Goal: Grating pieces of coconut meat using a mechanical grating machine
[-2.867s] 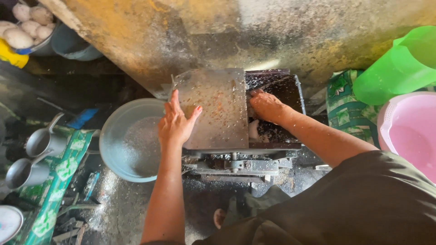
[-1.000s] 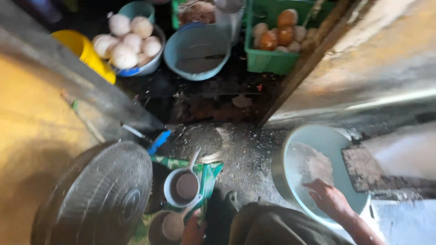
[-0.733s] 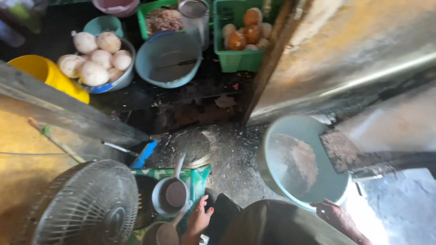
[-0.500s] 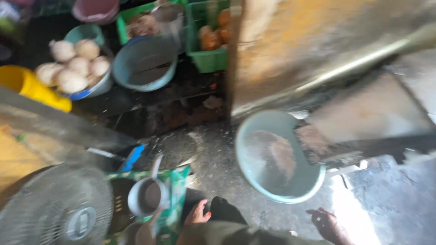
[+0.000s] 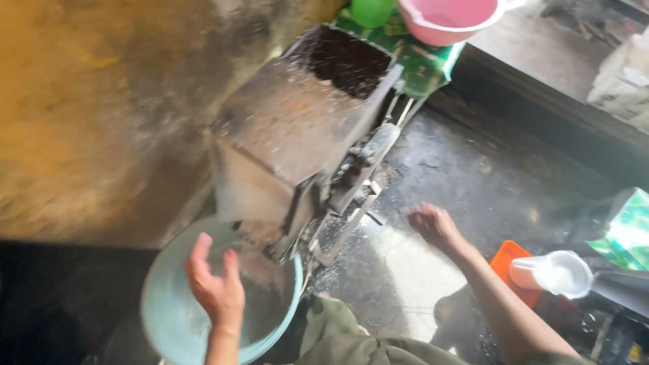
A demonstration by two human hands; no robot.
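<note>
Two bare hands [image 5: 216, 287] are out in front of us, over a wet concrete floor [image 5: 473, 176]. Our left hand hangs open above the pale blue basin [image 5: 169, 318], fingers loosely spread and a little curled, palm turned toward the machine; it holds nothing, and we cannot tell whether it touches the basin's rim or wall. The basin sits on the floor at the near left, tucked under the low end of the rusty metal grating machine [image 5: 297, 135], whose sloping cover runs up to a dark open hopper at the far end. Grey-white pulp lies inside the basin, just beyond the fingers. Our right hand [image 5: 436, 226] is well apart from the basin, to the right of the machine, hovering low over the floor with fingers loosely bent, gripping nothing. Near the right forearm stand an orange tub [image 5: 508, 263] and a white plastic jug [image 5: 554, 274]. At the far edge a pink bucket [image 5: 449, 17] rests on a green patterned sack [image 5: 422, 64].
</note>
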